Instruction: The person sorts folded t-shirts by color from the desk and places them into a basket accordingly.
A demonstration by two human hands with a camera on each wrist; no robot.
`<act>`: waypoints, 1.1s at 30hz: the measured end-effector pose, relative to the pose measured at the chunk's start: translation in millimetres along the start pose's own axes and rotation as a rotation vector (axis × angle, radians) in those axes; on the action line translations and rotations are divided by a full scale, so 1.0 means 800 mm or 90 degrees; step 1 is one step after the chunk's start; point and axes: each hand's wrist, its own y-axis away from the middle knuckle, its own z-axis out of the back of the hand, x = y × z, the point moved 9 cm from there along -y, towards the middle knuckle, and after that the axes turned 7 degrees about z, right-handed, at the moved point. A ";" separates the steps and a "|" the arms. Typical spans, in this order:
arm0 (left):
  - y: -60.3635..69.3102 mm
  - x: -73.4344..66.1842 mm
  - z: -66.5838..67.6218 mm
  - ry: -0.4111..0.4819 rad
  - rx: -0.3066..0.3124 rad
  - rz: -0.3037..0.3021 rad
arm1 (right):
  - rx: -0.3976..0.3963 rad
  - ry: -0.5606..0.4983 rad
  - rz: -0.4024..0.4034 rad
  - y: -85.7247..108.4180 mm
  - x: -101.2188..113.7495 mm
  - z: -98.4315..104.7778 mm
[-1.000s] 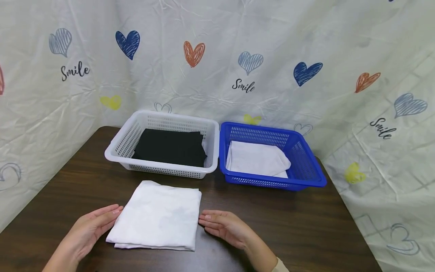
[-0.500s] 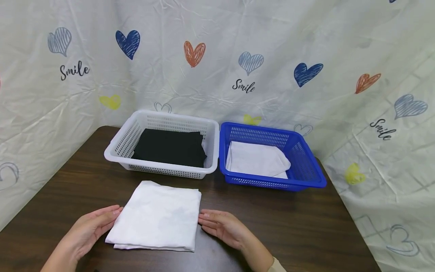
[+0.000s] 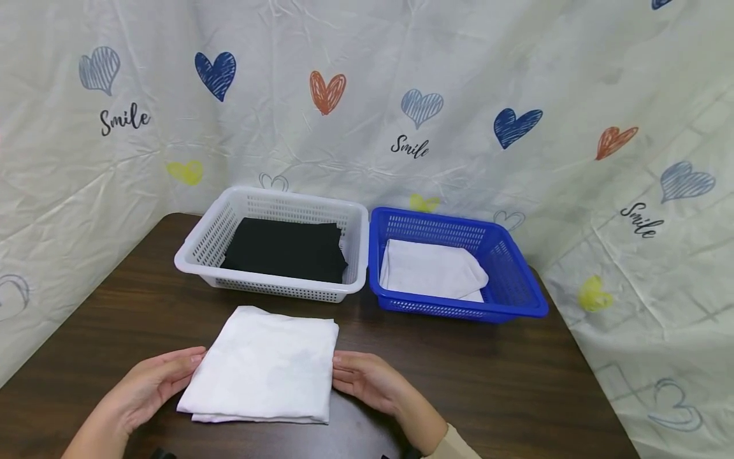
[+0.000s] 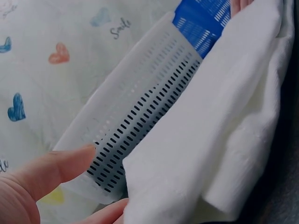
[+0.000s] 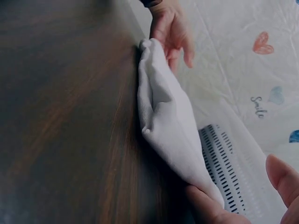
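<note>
A folded white cloth (image 3: pixel 264 366) lies flat on the table in the head view, its layers showing along the near edge. My left hand (image 3: pixel 150 386) is at its left edge, fingers extended and fingertips against the cloth. On the opposite side, my right hand (image 3: pixel 369 382) touches the right edge with extended fingers. In the right wrist view, the right thumb (image 5: pixel 282 179) stands away from the cloth while a finger lies at its edge. The left thumb (image 4: pixel 70 163) is likewise clear of the cloth in the left wrist view. Some fingertips are hidden by the cloth.
Behind the cloth stands a white perforated basket (image 3: pixel 197 264) holding folded black fabric (image 3: pixel 283 248). A blue basket (image 3: pixel 518 274) beside it holds folded white fabric (image 3: pixel 430 268). The dark wooden table (image 3: pixel 487 382) backs onto a heart-printed curtain (image 3: pixel 367 57).
My right hand has shifted slightly left, closer against the cloth's right edge. My left hand has barely moved, and the cloth and baskets look unchanged.
</note>
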 end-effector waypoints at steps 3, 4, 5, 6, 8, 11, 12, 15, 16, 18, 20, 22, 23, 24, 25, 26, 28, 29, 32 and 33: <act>-0.004 0.001 -0.002 -0.005 0.029 0.008 | -0.008 0.001 -0.004 -0.005 -0.002 -0.002; -0.006 0.002 -0.003 -0.008 0.035 0.012 | -0.008 0.001 -0.004 -0.007 -0.002 -0.002; -0.007 0.003 -0.003 -0.010 0.041 0.016 | -0.007 0.000 -0.004 -0.010 -0.002 -0.003; -0.008 0.003 -0.004 -0.011 0.048 0.020 | -0.007 -0.002 -0.005 -0.012 -0.003 -0.004; -0.010 0.004 -0.005 -0.018 0.057 0.026 | -0.007 -0.006 -0.006 -0.015 -0.003 -0.005; -0.012 0.004 -0.005 -0.025 0.060 0.032 | -0.006 -0.013 -0.009 -0.018 -0.005 -0.005; -0.013 0.004 -0.005 -0.030 0.060 0.033 | -0.005 -0.014 -0.009 -0.018 -0.005 -0.005; -0.015 0.004 -0.007 -0.042 0.056 0.043 | 0.003 -0.008 -0.012 -0.019 -0.005 -0.005; -0.016 0.004 -0.007 -0.042 0.054 0.048 | 0.006 -0.006 -0.015 -0.020 -0.006 -0.005; -0.018 0.005 -0.009 -0.042 0.048 0.061 | 0.011 -0.001 -0.019 -0.020 -0.005 -0.005; -0.021 0.004 -0.011 -0.043 0.051 0.070 | 0.012 0.002 -0.024 -0.021 -0.005 -0.003; -0.023 0.004 -0.013 -0.040 0.050 0.080 | 0.012 0.001 -0.027 -0.021 -0.005 -0.001; -0.024 0.003 -0.014 -0.040 0.052 0.084 | 0.012 0.000 -0.027 -0.021 -0.005 0.000; -0.024 0.002 -0.016 -0.039 0.056 0.086 | 0.013 -0.001 -0.027 -0.022 -0.005 0.000; -0.025 0.002 -0.018 -0.038 0.060 0.089 | 0.016 -0.003 -0.028 -0.022 -0.006 0.000; -0.025 0.001 -0.020 -0.035 0.065 0.091 | 0.019 -0.005 -0.029 -0.023 -0.006 0.000; -0.026 0.001 -0.023 -0.025 0.076 0.097 | 0.025 -0.006 -0.030 -0.023 -0.007 -0.001; -0.027 0.002 -0.026 -0.021 0.087 0.097 | 0.030 -0.003 -0.031 -0.023 -0.007 -0.002; -0.028 0.003 -0.035 -0.010 0.127 0.097 | 0.038 0.009 -0.035 -0.023 -0.009 -0.002; -0.029 0.004 -0.038 -0.006 0.138 0.098 | 0.039 0.015 -0.036 -0.023 -0.009 -0.002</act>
